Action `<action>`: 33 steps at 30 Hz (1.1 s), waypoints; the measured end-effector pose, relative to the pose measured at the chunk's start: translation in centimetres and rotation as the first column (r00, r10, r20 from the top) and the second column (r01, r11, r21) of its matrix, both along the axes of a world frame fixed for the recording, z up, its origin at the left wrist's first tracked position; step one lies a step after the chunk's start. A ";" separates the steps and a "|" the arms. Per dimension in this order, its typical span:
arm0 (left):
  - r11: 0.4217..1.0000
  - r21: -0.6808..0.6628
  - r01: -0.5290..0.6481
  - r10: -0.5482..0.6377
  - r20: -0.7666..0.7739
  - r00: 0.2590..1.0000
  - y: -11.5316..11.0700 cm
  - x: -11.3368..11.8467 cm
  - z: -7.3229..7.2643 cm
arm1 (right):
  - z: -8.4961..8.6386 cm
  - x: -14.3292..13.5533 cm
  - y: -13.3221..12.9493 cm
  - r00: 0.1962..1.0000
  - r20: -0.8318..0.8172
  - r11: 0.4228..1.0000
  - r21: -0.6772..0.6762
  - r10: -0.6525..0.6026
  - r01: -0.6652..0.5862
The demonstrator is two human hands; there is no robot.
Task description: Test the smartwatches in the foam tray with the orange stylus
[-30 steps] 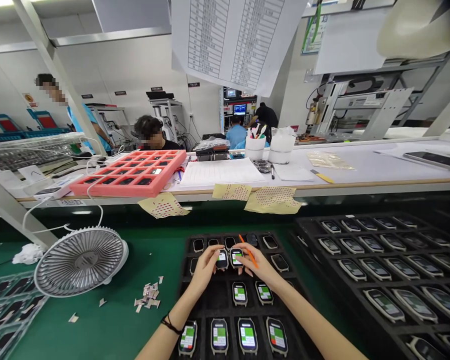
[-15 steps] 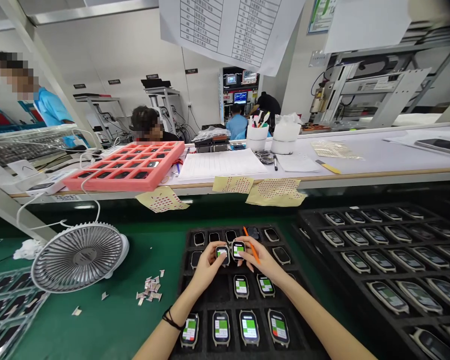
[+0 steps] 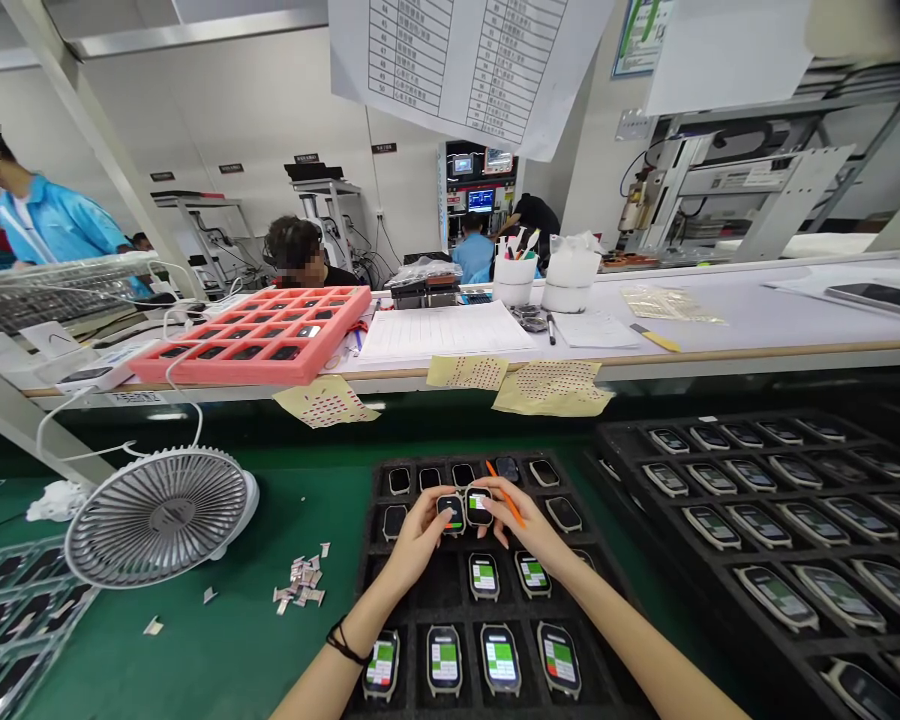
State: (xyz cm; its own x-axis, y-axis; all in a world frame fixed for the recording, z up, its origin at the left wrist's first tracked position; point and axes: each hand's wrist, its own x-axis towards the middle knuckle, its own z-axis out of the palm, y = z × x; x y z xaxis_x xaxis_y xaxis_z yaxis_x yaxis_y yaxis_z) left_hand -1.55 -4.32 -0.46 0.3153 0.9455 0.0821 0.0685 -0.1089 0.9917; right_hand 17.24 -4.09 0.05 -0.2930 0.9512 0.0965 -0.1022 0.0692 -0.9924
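Over a black foam tray (image 3: 427, 580), each of my hands holds a smartwatch without a strap. My left hand (image 3: 418, 532) is closed on one watch (image 3: 451, 515), its thumb on the screen, which is mostly dark with an orange and green patch. Side by side with it, my right hand (image 3: 517, 512) grips a second watch (image 3: 479, 506) with a green and white screen. An orange pen-like stick (image 3: 505, 495) is also tucked in the right hand's fingers. Lit watches (image 3: 501, 657) lie in the tray's front pockets; dark-screened ones (image 3: 399, 480) fill the back rows.
Another black tray of watches (image 3: 776, 510) lies to the right. On the left stand a grey fan (image 3: 161, 515) and a clear tray (image 3: 26, 610), with small loose tabs (image 3: 300, 582) nearby. A shelf behind carries a pink foam tray (image 3: 259, 335) and papers. Other people are in the background.
The left watch's screen has gone from green and white to mostly dark, and that watch has shifted slightly right. At the far left, a person in blue has moved.
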 end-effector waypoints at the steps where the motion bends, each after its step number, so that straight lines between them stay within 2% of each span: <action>1: 1.000 0.002 0.002 -0.002 0.001 1.000 0.0 0.0 0.0 | 0.0 0.0 0.0 1.000 0.000 1.000 -0.003 0.007 -0.007; 6: 1.000 -0.002 -0.013 0.013 -0.026 1.000 -0.1 0.0 0.3 | -0.2 0.0 0.0 1.000 0.017 1.000 -0.001 0.022 -0.022; 20: 1.000 -0.018 -0.025 0.025 -0.007 1.000 0.0 0.0 0.2 | -0.4 0.0 0.2 0.999 -0.003 0.999 -0.001 -0.035 0.035; 23: 0.998 -0.059 -0.017 0.020 0.057 0.998 0.0 0.0 0.3 | -0.2 0.1 0.1 0.999 -0.015 0.999 -0.004 -0.037 0.037; 28: 0.978 -0.207 -0.004 0.057 0.254 0.965 0.1 -0.1 0.6 | 0.1 0.1 -0.1 0.998 -0.042 0.999 0.000 -0.035 0.035; 30: 0.974 -0.226 -0.008 0.073 0.276 0.958 0.0 -0.2 0.8 | 0.1 0.0 -0.1 0.999 -0.041 0.999 0.002 -0.036 0.036; 33: 0.980 -0.194 -0.038 0.083 0.229 0.970 -0.1 -0.2 0.8 | 0.0 0.1 -0.1 0.999 -0.032 1.000 0.004 -0.031 0.031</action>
